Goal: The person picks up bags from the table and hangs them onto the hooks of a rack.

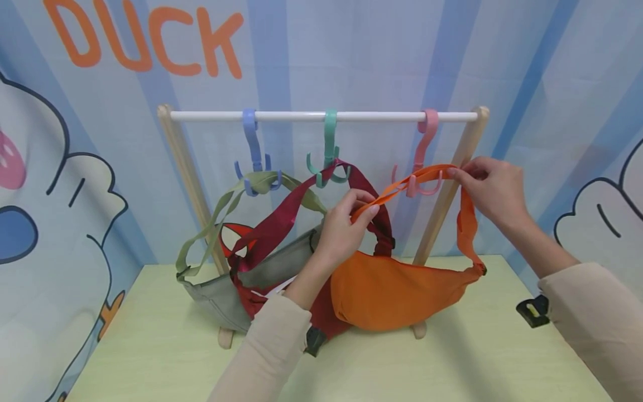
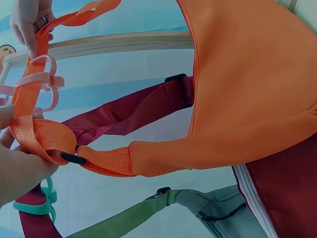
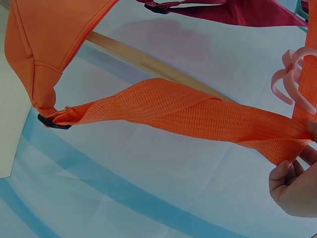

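An orange waist bag (image 1: 402,290) hangs low in front of a small rack, its strap (image 1: 467,223) raised between both hands. My left hand (image 1: 346,223) pinches the strap left of the pink hook (image 1: 427,139). To the hook's right, my right hand (image 1: 494,184) pinches the same strap between thumb and fingers. The stretch between them lies across the pink hook's prongs. In the left wrist view the strap folds over itself near a black buckle (image 2: 73,158) beside the left hand. The right wrist view shows the strap twisted down to the bag's end.
A dark red bag strap (image 1: 281,218) loops over the green hook (image 1: 329,139). The grey-green bag (image 1: 211,304) hangs by its strap from the blue hook (image 1: 252,139). A white bar (image 1: 291,116) with wooden legs carries the hooks above a pale yellow table (image 1: 166,357).
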Demonstrator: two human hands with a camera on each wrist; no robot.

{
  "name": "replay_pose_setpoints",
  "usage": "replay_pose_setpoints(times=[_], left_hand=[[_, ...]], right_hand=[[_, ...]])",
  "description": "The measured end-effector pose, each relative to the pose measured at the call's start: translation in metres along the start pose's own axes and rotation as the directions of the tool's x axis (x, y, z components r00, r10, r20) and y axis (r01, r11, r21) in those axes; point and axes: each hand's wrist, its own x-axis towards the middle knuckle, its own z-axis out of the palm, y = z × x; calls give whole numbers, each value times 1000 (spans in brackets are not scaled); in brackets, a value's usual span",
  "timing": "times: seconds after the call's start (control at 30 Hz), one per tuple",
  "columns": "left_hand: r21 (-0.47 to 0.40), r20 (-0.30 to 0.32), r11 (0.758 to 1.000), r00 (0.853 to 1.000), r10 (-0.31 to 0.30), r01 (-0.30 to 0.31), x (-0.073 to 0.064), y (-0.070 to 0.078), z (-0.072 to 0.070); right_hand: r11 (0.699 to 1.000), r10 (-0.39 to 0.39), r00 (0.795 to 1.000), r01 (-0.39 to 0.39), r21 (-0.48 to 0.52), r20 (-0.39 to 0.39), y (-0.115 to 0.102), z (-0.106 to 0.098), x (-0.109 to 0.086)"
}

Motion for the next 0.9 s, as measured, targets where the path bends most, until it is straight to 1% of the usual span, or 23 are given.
replay_pose_setpoints(times=[0.4, 0.67, 0.9], left_hand=[[-6, 6, 1000, 1000, 7, -7, -2, -4, 0], [-19, 12, 1000, 1000, 8, -8, -4, -8, 1], [-26, 24, 1000, 1000, 8, -7, -7, -7, 3]], right_hand=[[1000, -1, 1000, 1, -8, 9, 1, 0, 0], [1000, 0, 999, -1, 6, 35, 5, 1, 0], [1000, -2, 999, 2, 9, 47, 7, 2, -1]])
